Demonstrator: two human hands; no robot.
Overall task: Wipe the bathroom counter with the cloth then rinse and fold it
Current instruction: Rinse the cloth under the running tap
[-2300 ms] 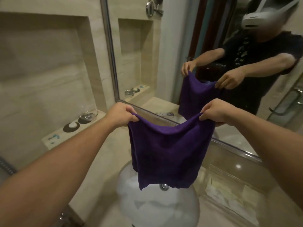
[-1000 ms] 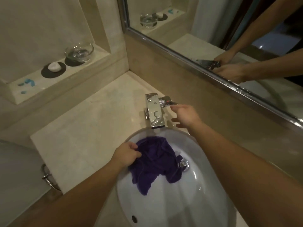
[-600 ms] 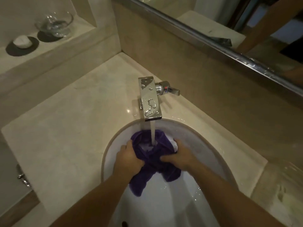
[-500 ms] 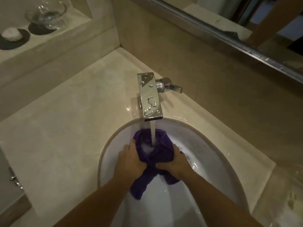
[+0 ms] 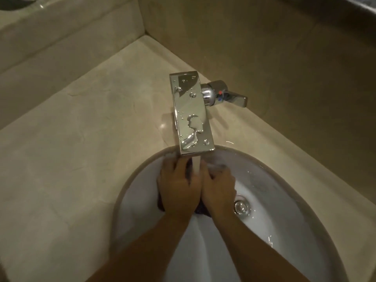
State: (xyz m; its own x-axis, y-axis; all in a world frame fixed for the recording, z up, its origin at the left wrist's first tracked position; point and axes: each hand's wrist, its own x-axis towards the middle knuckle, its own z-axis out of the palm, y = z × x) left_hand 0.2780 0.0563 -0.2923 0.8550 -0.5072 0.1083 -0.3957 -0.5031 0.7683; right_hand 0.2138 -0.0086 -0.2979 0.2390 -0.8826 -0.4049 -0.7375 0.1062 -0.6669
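Note:
My left hand and my right hand are pressed side by side in the white sink, both gripping the bunched purple cloth. Most of the cloth is hidden under my hands; only dark edges show below them and a sliver between the fingers. Water runs from the chrome tap straight down between my hands onto the cloth. The beige counter surrounds the sink.
The tap's lever handle sticks out to the right of the spout. The sink drain lies just right of my right hand. A raised ledge runs along the wall at the back left.
My hands have drawn together and bunched the cloth tighter under the running water, covering nearly all of it. The view has moved closer over the sink.

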